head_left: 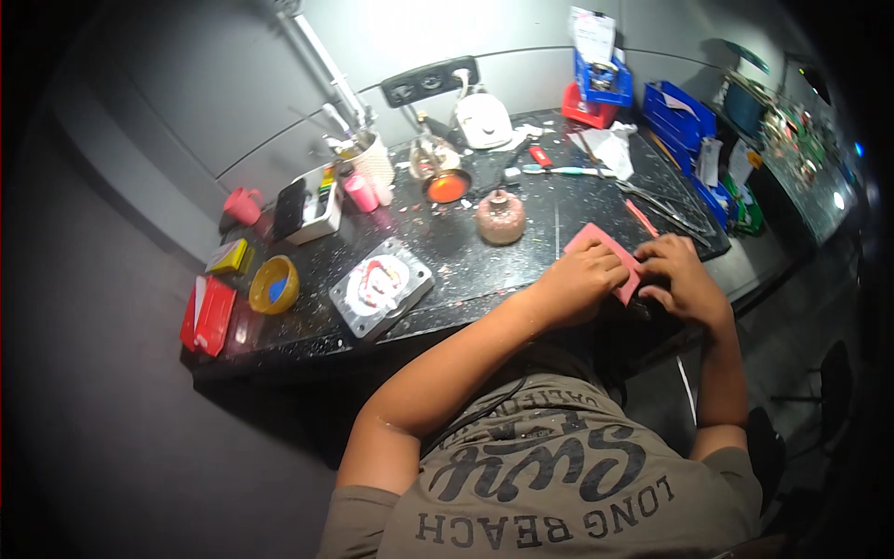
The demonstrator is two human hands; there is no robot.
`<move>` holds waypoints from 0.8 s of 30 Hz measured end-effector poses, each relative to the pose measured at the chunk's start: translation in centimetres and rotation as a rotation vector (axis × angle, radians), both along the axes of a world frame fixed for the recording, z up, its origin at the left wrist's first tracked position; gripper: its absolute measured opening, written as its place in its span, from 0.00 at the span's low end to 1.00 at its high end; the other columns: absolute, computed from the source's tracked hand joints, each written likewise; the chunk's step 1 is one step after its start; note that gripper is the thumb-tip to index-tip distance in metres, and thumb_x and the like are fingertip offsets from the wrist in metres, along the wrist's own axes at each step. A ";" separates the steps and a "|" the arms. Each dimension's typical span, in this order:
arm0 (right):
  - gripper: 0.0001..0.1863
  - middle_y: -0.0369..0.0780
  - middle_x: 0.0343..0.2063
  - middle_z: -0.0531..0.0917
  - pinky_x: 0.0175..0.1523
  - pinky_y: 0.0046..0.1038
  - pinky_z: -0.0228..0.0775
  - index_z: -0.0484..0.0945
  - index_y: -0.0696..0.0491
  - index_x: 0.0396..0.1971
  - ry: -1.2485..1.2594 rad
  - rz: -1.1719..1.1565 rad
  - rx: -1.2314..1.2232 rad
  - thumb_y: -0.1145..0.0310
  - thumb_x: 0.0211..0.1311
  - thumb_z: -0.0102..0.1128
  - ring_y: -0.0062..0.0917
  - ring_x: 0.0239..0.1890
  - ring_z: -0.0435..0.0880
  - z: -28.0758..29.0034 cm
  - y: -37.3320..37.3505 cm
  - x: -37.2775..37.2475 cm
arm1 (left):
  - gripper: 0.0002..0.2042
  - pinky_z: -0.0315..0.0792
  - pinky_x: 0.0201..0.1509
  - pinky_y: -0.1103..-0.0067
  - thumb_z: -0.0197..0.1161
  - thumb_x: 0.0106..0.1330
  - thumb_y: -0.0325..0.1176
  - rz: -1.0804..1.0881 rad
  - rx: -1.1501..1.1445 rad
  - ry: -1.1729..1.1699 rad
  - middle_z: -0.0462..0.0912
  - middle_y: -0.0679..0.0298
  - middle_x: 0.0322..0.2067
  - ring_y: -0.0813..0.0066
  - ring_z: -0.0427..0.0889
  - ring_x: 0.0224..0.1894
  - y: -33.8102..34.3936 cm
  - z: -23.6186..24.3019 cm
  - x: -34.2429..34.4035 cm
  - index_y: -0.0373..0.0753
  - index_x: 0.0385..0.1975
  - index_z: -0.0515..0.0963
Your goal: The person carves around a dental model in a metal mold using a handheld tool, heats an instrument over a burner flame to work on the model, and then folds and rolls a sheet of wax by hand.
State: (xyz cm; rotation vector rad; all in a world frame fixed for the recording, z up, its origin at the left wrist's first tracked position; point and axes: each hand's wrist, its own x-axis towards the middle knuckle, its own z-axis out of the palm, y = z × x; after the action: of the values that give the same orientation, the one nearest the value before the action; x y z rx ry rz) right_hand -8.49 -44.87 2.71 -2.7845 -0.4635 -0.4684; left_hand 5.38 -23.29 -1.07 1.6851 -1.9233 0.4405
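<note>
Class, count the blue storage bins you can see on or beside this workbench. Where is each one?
2: a small blue bin at the back wall, a larger blue bin at the bench's right end. Others may be hidden.

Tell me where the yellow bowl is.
In the head view, the yellow bowl sits at the table's left end, between the red box and the grey mould tray.

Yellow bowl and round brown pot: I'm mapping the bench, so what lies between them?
In the head view, a grey tray with a red-and-white piece lies between yellow bowl and brown pot.
</note>
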 end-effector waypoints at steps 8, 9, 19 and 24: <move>0.10 0.39 0.40 0.83 0.57 0.40 0.67 0.79 0.54 0.30 -0.273 -0.084 0.006 0.70 0.54 0.75 0.37 0.47 0.80 -3.5 3.5 -0.8 | 0.09 0.70 0.52 0.67 0.66 0.57 0.32 0.132 -0.069 -0.063 0.80 0.56 0.37 0.57 0.80 0.45 0.6 -2.6 -1.7 0.36 0.35 0.79; 0.11 0.39 0.40 0.83 0.56 0.40 0.66 0.79 0.55 0.30 -0.275 -0.100 0.004 0.69 0.54 0.75 0.36 0.47 0.80 -3.4 3.8 -0.8 | 0.09 0.71 0.51 0.66 0.66 0.58 0.33 0.158 -0.058 -0.082 0.80 0.56 0.37 0.57 0.80 0.44 0.8 -2.7 -1.7 0.35 0.34 0.79; 0.08 0.43 0.36 0.84 0.47 0.38 0.73 0.80 0.59 0.34 -0.291 -0.059 0.132 0.76 0.56 0.71 0.41 0.40 0.83 -3.5 4.9 0.5 | 0.05 0.70 0.48 0.67 0.62 0.60 0.29 0.268 -0.118 0.010 0.79 0.55 0.34 0.58 0.80 0.41 0.2 -2.8 -1.8 0.36 0.34 0.78; 0.10 0.45 0.37 0.85 0.46 0.39 0.77 0.81 0.59 0.37 -0.289 -0.080 0.192 0.79 0.54 0.68 0.43 0.40 0.85 -4.3 4.8 0.5 | 0.04 0.70 0.47 0.68 0.60 0.62 0.29 0.286 -0.151 -0.093 0.78 0.56 0.30 0.58 0.81 0.34 -0.1 -3.0 -1.7 0.37 0.33 0.77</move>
State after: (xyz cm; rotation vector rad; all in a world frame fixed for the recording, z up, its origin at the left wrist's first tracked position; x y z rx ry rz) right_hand -8.02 -40.07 -1.55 -2.5666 -0.3470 -0.8915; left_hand 3.73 -23.35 -4.06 1.8722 -1.6680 0.7657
